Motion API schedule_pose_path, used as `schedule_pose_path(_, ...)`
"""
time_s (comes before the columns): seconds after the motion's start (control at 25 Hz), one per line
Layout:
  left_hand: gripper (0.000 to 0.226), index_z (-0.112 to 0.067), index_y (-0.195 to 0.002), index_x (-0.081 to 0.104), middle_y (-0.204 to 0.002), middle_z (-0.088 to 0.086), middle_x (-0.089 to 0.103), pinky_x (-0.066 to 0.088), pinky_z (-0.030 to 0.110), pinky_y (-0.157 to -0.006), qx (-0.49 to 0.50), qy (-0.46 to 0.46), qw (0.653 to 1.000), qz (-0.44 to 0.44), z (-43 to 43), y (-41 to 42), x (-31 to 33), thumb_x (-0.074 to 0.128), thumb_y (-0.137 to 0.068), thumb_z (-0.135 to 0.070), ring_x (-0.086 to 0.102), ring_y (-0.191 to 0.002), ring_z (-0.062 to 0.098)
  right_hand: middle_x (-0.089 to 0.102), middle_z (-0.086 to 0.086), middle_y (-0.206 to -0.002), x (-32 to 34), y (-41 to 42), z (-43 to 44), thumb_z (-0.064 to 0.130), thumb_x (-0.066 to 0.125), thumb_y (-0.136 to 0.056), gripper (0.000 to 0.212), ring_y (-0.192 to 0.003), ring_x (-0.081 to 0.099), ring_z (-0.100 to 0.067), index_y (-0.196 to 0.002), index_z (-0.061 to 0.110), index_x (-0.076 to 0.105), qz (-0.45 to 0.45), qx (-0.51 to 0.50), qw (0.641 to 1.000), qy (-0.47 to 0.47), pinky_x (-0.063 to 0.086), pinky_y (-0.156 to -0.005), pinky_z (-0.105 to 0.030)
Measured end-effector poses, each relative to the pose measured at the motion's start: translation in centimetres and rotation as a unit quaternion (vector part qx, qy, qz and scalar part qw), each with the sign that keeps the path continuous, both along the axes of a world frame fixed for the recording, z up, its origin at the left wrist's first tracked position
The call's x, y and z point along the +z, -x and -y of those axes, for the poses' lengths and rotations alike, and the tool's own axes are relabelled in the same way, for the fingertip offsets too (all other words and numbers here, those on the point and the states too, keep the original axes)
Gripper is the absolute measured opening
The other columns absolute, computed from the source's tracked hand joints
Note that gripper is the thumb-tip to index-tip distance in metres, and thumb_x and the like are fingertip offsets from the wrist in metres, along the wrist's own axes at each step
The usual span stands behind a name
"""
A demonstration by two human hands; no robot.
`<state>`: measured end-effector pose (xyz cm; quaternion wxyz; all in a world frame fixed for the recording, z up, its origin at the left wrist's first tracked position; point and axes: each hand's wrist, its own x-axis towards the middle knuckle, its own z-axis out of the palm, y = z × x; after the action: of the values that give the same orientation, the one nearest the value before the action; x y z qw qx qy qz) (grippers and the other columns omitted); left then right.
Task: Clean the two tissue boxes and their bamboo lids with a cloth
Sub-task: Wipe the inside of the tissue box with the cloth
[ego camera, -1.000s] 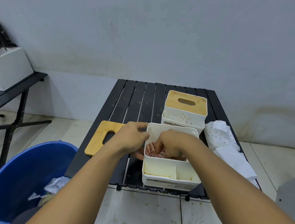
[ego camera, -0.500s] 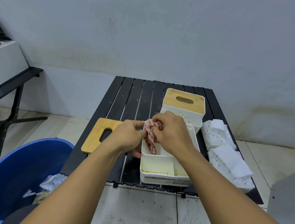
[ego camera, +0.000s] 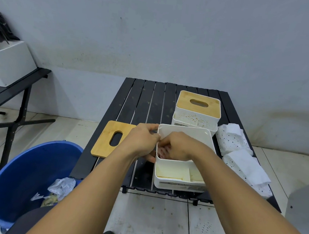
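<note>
Gripping box [ego camera: 186, 130] L hand [ego camera: 142, 141], cloth [ego camera: 163, 151] R hand [ego camera: 181, 146]; label [ego camera: 180, 184] illegible.

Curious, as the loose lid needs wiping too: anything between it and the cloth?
Yes: the open box's left wall and the left hand gripping it stand between the lid and the cloth in the right hand.
</note>
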<state>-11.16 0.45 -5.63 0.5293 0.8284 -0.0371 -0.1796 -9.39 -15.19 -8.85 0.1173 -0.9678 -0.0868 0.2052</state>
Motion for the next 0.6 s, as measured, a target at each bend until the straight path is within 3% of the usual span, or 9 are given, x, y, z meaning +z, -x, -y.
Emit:
schedule_pose_path(0.16, 0.035, -0.026, -0.135, 0.064, -0.119, -0.003, 0.071, 0.067, 0.043, -0.067, 0.026, -0.032, 0.999, 0.023, 0.3, -0.4, -0.6, 0.051, -0.105, -0.015, 0.076, -0.089, 0.027, 0.074, 0.011, -0.113, 0.7, 0.5, 1.0, 0.028, 0.069, -0.094, 0.022, -0.102, 0.063, -0.016, -0.114, 0.033, 0.079, -0.089, 0.004, 0.994, -0.055, 0.054, -0.095, -0.033)
schedule_pose_path(0.28, 0.047, -0.029, -0.15, 0.051, -0.121, -0.007, 0.065, 0.066, 0.038, -0.075, 0.014, -0.049, 0.998, 0.044, 0.3, -0.3, -0.6, 0.051, -0.104, -0.017, 0.07, -0.1, 0.021, 0.074, 0.005, -0.109, -0.1, 0.3, 0.1, 0.029, 0.075, -0.091, 0.02, -0.097, 0.063, -0.021, -0.111, 0.029, 0.079, -0.033, -0.031, 0.998, -0.045, 0.053, -0.086, -0.031)
schedule_pose_path(0.44, 0.047, -0.027, -0.149, 0.051, -0.123, -0.008, 0.066, 0.066, 0.039, -0.071, 0.011, -0.069, 0.996, 0.062, 0.3, -0.3, -0.5, 0.053, -0.104, -0.018, 0.069, -0.092, 0.017, 0.069, -0.006, -0.109, 0.3, 0.2, 1.0, 0.034, 0.081, -0.084, 0.031, -0.092, 0.062, -0.024, -0.11, 0.017, 0.072, 0.023, -0.082, 0.994, 0.07, 0.054, -0.091, -0.037)
schedule_pose_path(0.6, 0.046, -0.027, -0.15, 0.049, -0.127, -0.006, 0.065, 0.066, 0.039, -0.076, 0.007, -0.059, 0.997, 0.057, 0.8, -0.2, -0.7, 0.052, -0.106, -0.018, 0.068, -0.103, 0.022, 0.061, -0.005, -0.103, 0.7, 0.4, 2.9, 0.023, 0.076, -0.088, 0.033, -0.091, 0.058, -0.024, -0.117, 0.012, 0.065, 0.001, -0.115, 0.985, 0.131, 0.054, -0.09, -0.036)
